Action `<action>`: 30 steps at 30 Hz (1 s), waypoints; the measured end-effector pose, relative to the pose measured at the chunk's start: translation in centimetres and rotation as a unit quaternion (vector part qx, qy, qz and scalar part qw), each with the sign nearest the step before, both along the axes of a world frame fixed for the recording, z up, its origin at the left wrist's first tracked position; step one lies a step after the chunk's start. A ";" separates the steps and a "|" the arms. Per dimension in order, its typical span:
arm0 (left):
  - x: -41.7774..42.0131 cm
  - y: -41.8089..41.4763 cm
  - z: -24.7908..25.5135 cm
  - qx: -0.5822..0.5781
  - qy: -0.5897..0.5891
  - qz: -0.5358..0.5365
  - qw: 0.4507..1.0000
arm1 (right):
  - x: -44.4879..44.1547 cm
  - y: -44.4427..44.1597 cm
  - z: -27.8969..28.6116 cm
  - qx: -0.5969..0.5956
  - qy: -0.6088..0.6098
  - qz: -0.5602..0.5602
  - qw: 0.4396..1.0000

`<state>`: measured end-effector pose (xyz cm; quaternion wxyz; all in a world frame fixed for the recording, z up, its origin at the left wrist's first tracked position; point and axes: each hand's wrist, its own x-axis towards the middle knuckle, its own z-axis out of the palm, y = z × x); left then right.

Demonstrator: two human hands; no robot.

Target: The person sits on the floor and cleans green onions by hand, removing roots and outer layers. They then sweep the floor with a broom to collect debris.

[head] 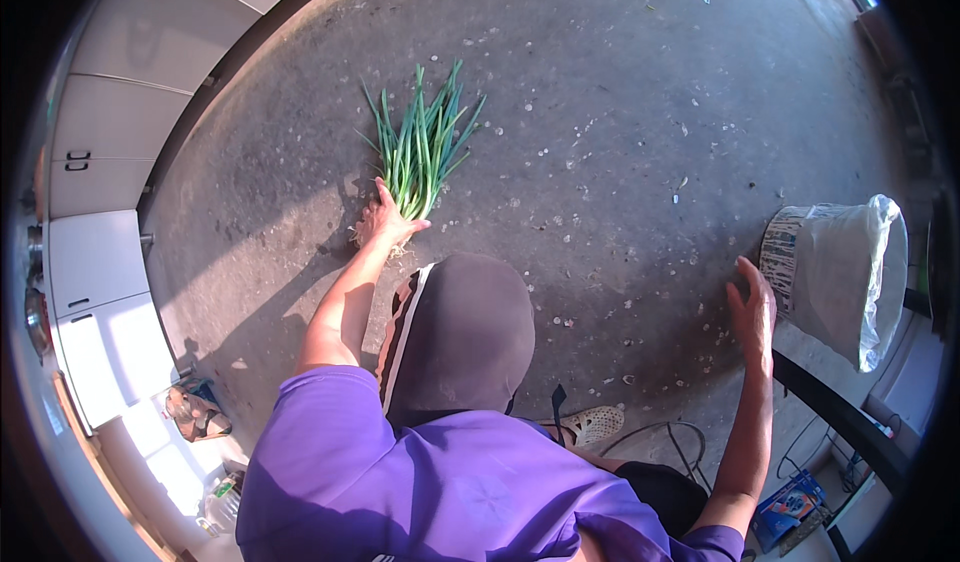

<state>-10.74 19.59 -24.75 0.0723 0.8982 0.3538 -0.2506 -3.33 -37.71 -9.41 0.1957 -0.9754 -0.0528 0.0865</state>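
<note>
A bunch of green onions [416, 146] lies on the concrete floor, green tops pointing away from me and pale roots nearer. My left hand [386, 221] is spread over the white lower stems, its thumb and fingers apart; whether it grips them is not plain. At the right, my right hand [752, 303] is raised with bent fingers, holding nothing that shows. It is beside a waste bin lined with a white plastic bag [840, 269], and whether it touches the bin cannot be told.
White cabinets [101, 254] run along the left. Small scraps dot the concrete floor [600, 187]. A metal-framed stool or stand [694, 438] is near my foot in a perforated shoe [596, 425]. A blue box [790, 508] sits at the lower right, a plastic bottle [223, 506] at the lower left.
</note>
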 end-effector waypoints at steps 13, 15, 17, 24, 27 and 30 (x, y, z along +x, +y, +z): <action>0.2 -3.4 0.6 0.072 -0.070 -0.037 0.994 | -0.9 1.3 -5.4 -0.016 0.063 0.046 0.997; 0.3 -3.3 -0.1 0.082 -0.075 -0.049 0.993 | -1.1 1.4 -6.4 -0.016 0.062 0.056 0.996; 0.5 -2.6 -1.0 0.091 -0.084 -0.063 0.990 | -1.2 1.4 -7.8 -0.010 0.069 0.065 0.995; 2.9 -0.6 -1.9 -0.014 -0.039 -0.001 0.999 | 0.1 4.1 -10.0 0.071 0.090 0.084 0.990; 3.4 0.3 -3.0 -0.050 -0.027 0.009 0.998 | 0.0 6.0 -10.1 0.087 0.129 0.084 0.984; 4.2 -0.1 -2.7 -0.152 -0.108 0.057 0.981 | -0.7 7.3 -8.8 0.090 0.149 0.080 0.981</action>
